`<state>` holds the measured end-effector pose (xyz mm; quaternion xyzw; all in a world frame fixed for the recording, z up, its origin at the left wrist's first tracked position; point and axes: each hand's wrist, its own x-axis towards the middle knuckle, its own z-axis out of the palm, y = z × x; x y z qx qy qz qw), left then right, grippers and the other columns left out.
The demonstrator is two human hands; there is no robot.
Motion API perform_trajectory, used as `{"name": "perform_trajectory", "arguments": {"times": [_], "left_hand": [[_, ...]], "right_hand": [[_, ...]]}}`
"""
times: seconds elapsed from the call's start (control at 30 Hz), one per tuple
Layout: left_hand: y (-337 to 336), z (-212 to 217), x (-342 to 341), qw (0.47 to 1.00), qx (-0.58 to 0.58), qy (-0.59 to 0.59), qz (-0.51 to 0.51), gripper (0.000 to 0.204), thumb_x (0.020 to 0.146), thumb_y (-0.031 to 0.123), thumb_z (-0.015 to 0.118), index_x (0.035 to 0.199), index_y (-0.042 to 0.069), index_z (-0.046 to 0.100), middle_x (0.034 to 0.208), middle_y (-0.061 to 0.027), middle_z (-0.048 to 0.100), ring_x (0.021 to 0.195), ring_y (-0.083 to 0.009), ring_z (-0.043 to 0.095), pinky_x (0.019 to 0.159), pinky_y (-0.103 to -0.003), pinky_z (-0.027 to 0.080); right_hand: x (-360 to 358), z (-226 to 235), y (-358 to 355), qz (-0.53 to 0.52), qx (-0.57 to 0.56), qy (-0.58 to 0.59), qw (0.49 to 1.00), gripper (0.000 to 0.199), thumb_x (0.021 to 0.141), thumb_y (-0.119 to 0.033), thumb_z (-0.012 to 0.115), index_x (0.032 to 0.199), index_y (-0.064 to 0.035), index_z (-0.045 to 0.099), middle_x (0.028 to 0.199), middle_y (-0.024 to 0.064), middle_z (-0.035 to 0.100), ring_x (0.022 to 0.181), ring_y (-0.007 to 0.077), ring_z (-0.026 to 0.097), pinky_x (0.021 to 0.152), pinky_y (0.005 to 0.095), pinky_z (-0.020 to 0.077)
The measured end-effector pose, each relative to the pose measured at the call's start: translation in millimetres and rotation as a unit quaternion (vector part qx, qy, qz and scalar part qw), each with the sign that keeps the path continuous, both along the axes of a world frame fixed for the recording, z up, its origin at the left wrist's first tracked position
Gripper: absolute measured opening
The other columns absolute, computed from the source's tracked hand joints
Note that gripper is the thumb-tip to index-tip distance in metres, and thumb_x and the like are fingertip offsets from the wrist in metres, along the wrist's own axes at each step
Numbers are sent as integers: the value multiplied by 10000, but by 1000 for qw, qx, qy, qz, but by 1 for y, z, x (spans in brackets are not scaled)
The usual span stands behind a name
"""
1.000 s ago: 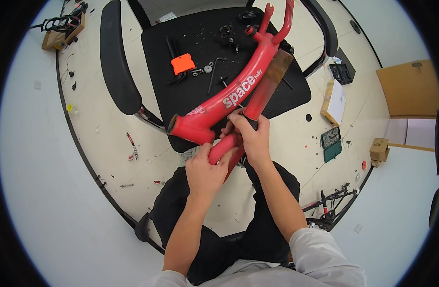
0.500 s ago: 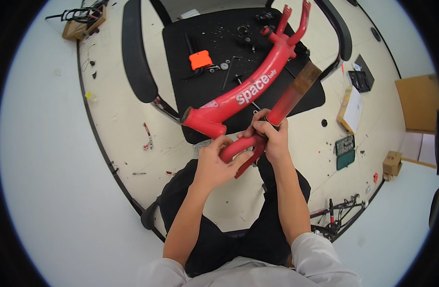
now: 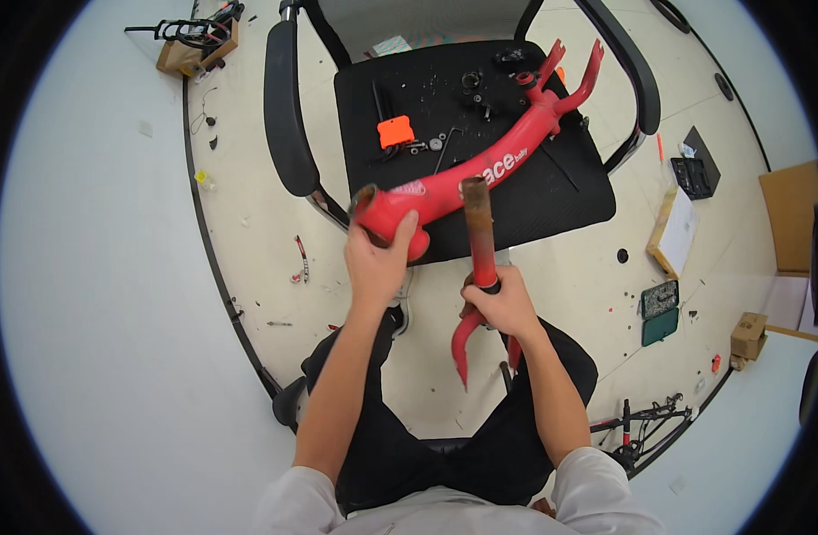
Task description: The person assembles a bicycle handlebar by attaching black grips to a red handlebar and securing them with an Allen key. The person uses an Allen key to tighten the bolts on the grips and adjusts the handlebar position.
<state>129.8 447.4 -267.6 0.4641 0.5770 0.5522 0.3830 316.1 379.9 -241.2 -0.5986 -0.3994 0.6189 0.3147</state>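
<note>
Here, in the head view, the left hand (image 3: 380,259) has its fingers clamped around the near, head-tube end of a red bike frame (image 3: 480,174), which lies slantwise across the black seat of an office chair (image 3: 587,201). The right hand (image 3: 503,303) grips a red fork (image 3: 478,267) just beside the frame, fingers closed around its crown, rusty steerer pointing up, legs pointing down toward the lap. An orange card (image 3: 396,132) and small black parts lie on the seat.

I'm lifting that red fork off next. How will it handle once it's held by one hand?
The red fork looks rigid, so it shouldn't flex. The right hand grips its crown, blades hanging below, so it may swing. Its rusty-looking steerer probably gives grip.
</note>
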Motion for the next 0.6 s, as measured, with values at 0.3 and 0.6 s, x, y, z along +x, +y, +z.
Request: {"name": "perform_trajectory", "arguments": {"times": [0.3,0.6], "left_hand": [[65,166,46,952,133,268,-64,490,766,431,816,997,25,668,656,-42,645,549,-185,627,598,-307,521],[64,202,110,910,183,361,-84,446,758,418,804,945,38,663,713,-85,712,626,-257,714,634,-334,562]], "right_hand": [[15,5,-1,3,114,-124,986,234,756,-200,703,807,23,653,660,149,655,639,293,678,644,374,519],[9,27,15,-111,225,-185,950,219,758,-236,717,798,-29,658,660,159,655,634,371,659,635,421,529]]}}
